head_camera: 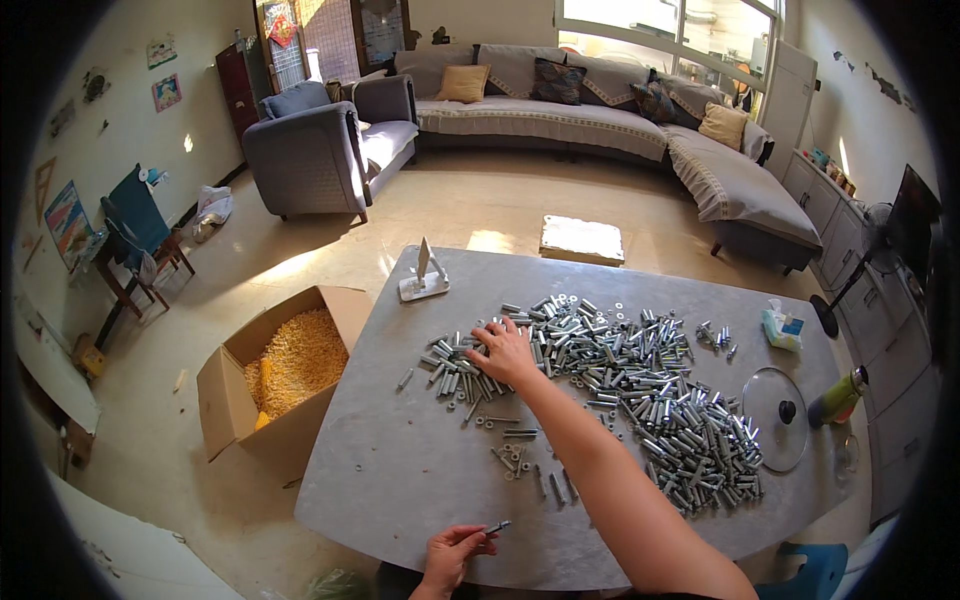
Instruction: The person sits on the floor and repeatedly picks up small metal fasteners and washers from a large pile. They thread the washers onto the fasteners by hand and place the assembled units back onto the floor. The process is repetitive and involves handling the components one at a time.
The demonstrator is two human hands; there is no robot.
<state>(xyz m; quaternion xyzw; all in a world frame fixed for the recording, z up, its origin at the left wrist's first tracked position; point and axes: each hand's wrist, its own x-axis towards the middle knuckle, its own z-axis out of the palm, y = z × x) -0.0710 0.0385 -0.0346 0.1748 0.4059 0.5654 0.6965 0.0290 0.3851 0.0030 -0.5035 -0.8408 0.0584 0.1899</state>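
Near the front edge of the grey table (360,480), my left hand (451,553) holds a metal expansion bolt (498,527) between thumb and fingers. My right hand (504,351) reaches across to the left part of a large heap of metal expansion bolts (615,360), fingers spread and touching the pieces; whether it grips one cannot be told. Loose washers and nuts (513,454) lie with several bolts between the heap and the table's front edge. A small separate group of bolts (716,336) lies right of the heap.
A white folding stand (424,285) is at the far left corner. A glass lid (772,439), a green bottle (832,399) and a tissue pack (781,330) are at the right. An open cardboard box (225,405) of corn kernels stands left of the table; a blue stool (814,574) stands front right.
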